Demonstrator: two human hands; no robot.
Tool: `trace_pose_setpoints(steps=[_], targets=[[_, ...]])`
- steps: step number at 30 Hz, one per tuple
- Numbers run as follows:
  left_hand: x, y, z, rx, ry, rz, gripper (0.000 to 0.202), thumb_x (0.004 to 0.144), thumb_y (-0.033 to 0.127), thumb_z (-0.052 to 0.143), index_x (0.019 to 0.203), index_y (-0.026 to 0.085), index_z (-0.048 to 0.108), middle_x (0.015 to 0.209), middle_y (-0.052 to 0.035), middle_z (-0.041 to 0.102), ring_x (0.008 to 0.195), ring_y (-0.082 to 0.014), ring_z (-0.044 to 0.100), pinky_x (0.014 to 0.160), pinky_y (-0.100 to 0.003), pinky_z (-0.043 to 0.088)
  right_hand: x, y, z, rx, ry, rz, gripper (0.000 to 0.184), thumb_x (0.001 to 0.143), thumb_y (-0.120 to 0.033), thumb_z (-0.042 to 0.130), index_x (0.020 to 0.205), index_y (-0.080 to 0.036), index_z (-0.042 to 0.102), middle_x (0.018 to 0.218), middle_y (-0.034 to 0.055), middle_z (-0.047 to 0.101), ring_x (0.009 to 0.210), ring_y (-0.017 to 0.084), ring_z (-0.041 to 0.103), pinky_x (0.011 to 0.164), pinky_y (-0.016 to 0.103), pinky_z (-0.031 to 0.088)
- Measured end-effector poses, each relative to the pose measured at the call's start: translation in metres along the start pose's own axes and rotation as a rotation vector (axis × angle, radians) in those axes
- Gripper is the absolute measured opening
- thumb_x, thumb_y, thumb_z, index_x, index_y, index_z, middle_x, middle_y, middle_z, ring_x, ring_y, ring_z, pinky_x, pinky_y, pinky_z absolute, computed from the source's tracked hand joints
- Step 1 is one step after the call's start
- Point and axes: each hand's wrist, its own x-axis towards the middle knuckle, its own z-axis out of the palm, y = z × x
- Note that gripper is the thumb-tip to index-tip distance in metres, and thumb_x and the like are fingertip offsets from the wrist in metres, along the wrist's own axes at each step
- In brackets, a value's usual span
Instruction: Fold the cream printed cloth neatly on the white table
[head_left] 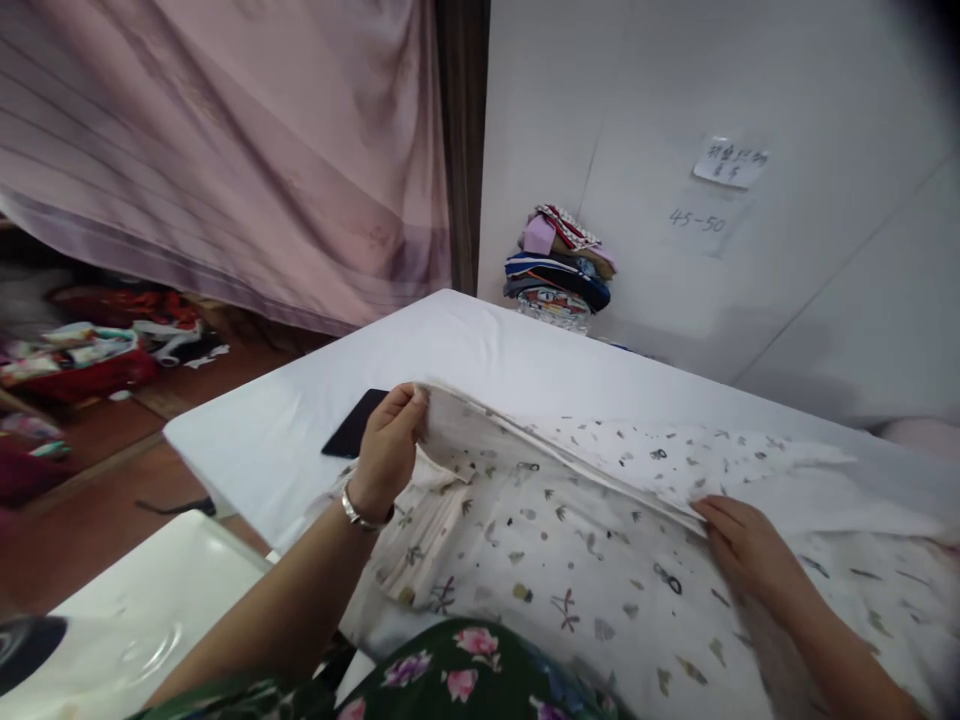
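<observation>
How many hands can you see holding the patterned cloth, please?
2: the left hand pinches a raised edge of the patterned cloth; the right hand holds that edge farther right. No other hand is visible.

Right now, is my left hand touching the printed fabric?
Touching. The head view shows your left hand pinching the printed fabric by its raised edge, between thumb and fingers.
</observation>
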Motion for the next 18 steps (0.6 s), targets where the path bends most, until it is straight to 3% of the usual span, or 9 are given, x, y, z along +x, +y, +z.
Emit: trace_pose_setpoints(steps=[10, 13, 18], targets=[[0.010, -0.004, -0.001, 0.015, 0.023, -0.055, 0.025, 0.071, 0.039, 0.063, 0.070, 0.016, 0.053, 0.055, 0.0047, 0.042, 0.049, -0.0064, 0.034, 0.046, -0.018, 0.027, 0.012, -0.038, -0.006, 0.161, -0.044, 0.012, 0.040, 0.080, -0.037, 0.050, 0.119, -0.029, 0.053, 0.117, 0.0096, 0.058, 0.105, 0.029, 0.056, 0.086, 0.044, 0.049], [0.012, -0.009, -0.004, 0.032, 0.032, -0.072, 0.028, 0.071, 0.042, 0.062, 0.071, 0.016, 0.052, 0.055, 0.0045, 0.043, 0.049, -0.0064, 0.035, 0.045, -0.018, 0.027, 0.011, -0.040, 0.002, 0.192, 0.016, 0.036, 0.041, 0.079, -0.036, 0.051, 0.120, -0.034, 0.048, 0.115, 0.0084, 0.058, 0.102, 0.030, 0.057, 0.084, 0.047, 0.050], [0.013, -0.016, -0.009, 0.066, 0.043, -0.066, 0.029, 0.072, 0.044, 0.061, 0.072, 0.016, 0.053, 0.056, 0.0045, 0.043, 0.049, -0.0063, 0.036, 0.047, -0.018, 0.027, 0.009, -0.029, 0.017, 0.346, 0.047, 0.145, 0.029, 0.078, -0.038, 0.047, 0.107, -0.042, 0.051, 0.101, 0.0082, 0.060, 0.091, 0.030, 0.061, 0.075, 0.047, 0.053]])
